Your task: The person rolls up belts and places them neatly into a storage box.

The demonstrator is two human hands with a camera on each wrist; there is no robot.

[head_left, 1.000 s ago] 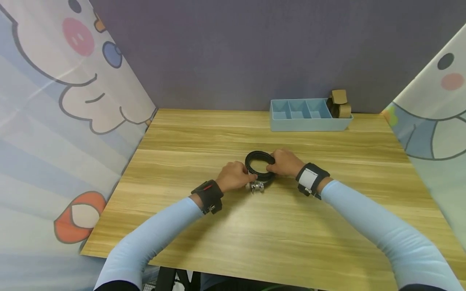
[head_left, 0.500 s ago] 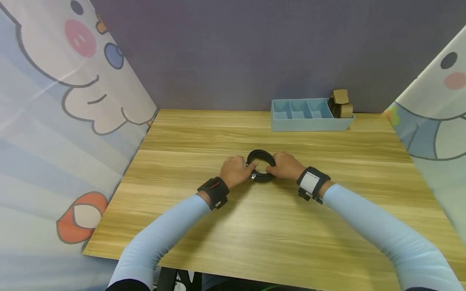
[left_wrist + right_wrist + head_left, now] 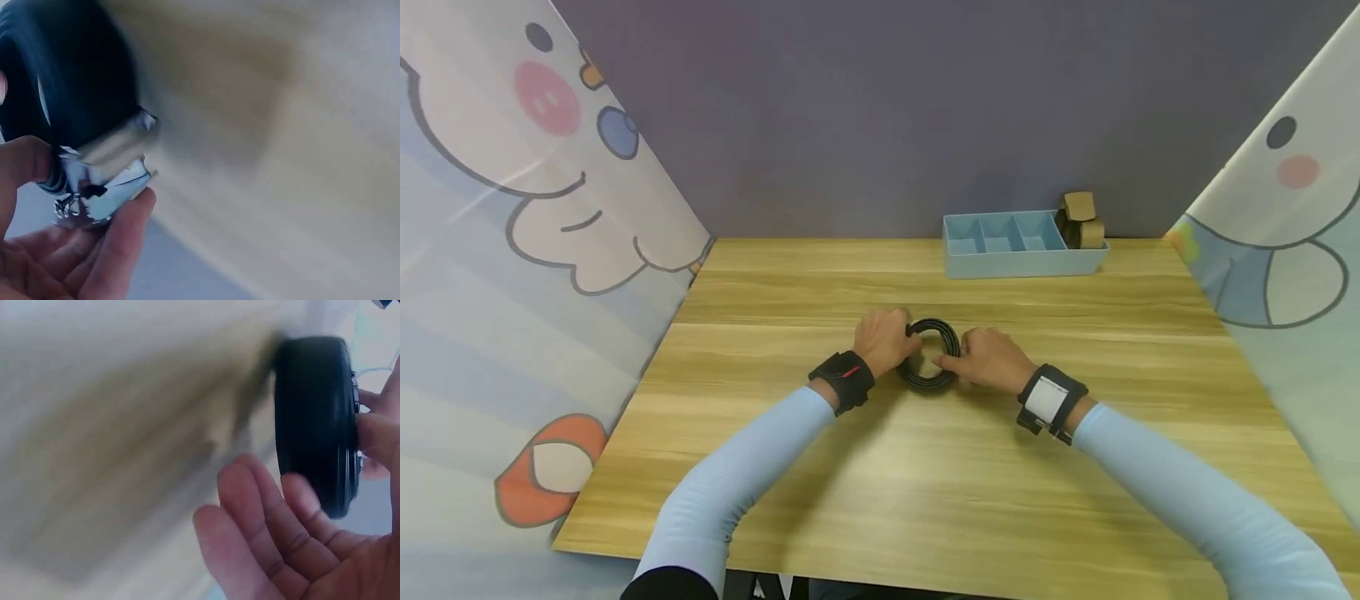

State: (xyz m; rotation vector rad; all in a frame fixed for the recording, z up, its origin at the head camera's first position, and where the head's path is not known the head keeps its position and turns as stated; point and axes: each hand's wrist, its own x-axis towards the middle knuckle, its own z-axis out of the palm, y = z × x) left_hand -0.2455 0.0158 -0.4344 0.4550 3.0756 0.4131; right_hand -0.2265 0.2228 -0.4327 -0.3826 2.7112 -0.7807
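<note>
A black belt rolled into a ring (image 3: 946,333) is held between both hands over the middle of the wooden table. Its shiny metal buckle (image 3: 106,181) shows in the left wrist view, and the hand hides it from the head camera. My left hand (image 3: 882,342) grips the ring's left side, thumb on the coil's edge and fingers under the buckle. On the opposite side, my right hand (image 3: 992,360) pinches the rolled belt (image 3: 312,425) between thumb and a finger. The other right fingers (image 3: 244,500) extend loosely away from the coil.
At the back of the wooden table (image 3: 820,292) stands a light blue divided box (image 3: 1022,265). Brown pieces (image 3: 1082,218) stick up from its right compartment. A grey wall (image 3: 850,117) rises behind, and cartoon-printed sheets (image 3: 467,350) flank the table.
The coiled belt has turned between the hands, so the buckle moved from its near side to the left, behind the left hand. The left hand has shifted up and round the ring.
</note>
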